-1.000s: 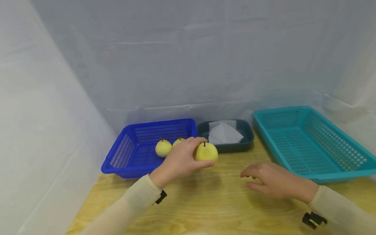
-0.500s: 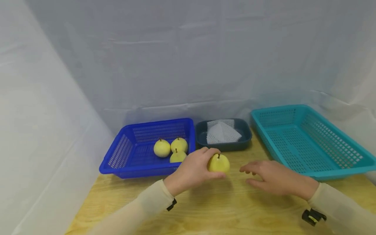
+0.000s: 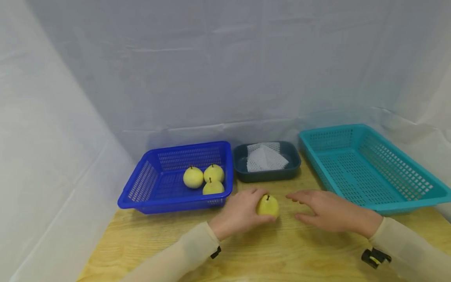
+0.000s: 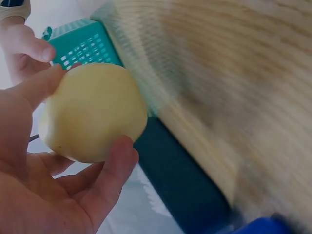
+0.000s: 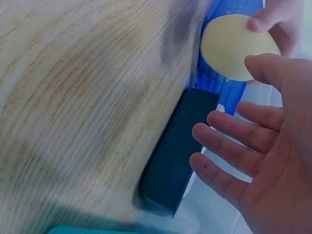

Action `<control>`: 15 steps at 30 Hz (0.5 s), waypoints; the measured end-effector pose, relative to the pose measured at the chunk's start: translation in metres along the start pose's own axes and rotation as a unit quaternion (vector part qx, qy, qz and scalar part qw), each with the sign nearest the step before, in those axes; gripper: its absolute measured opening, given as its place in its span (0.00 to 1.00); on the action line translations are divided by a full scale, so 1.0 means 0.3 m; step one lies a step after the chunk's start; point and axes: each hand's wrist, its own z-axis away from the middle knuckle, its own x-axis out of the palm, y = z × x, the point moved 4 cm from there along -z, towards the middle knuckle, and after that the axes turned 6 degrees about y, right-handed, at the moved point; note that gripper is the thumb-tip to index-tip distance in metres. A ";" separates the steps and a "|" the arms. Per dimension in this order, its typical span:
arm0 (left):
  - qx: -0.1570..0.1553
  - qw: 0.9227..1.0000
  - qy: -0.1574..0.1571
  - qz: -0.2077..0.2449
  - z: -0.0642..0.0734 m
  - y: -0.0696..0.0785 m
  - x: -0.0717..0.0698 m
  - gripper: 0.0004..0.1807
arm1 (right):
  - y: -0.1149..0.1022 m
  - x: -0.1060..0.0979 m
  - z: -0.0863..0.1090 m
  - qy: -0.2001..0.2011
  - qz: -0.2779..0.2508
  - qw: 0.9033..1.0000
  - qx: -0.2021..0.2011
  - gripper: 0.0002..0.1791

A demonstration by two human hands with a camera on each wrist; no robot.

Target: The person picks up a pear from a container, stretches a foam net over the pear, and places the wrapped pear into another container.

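My left hand [image 3: 241, 212] grips a round yellow pear [image 3: 268, 206] with a dark stem, low over the wooden table in front of the dark green tray [image 3: 269, 175]. In the left wrist view the thumb and fingers curl round the held pear [image 4: 95, 112]. Just right of it, my right hand [image 3: 325, 211] hovers with fingers relaxed and apart, holding nothing. The right wrist view shows that hand [image 5: 265, 141] with its fingers spread, the pear beyond the thumb. Three more pears [image 3: 193, 178] sit in the right part of the blue basket [image 3: 148, 205].
White foam netting [image 3: 266, 158] lies in the dark green tray between the two baskets. A teal basket [image 3: 352, 168] stands on the right of the wooden table [image 3: 246, 258]. White sheeting [image 3: 218, 78] hangs behind and along the left.
My left hand has carried the pear from beside the blue basket to the right and down, toward the right hand. The right hand stays nearly in place.
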 end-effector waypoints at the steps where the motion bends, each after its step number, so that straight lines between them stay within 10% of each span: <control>1: -0.003 1.000 -0.002 -0.003 -0.001 -0.003 0.008 0.38 | 0.000 0.001 0.000 0.000 0.001 1.000 0.000 0.33; 15: -0.039 0.997 -0.041 0.055 -0.021 -0.026 0.070 0.39 | 0.011 0.013 0.009 0.000 0.003 1.000 -0.001 0.31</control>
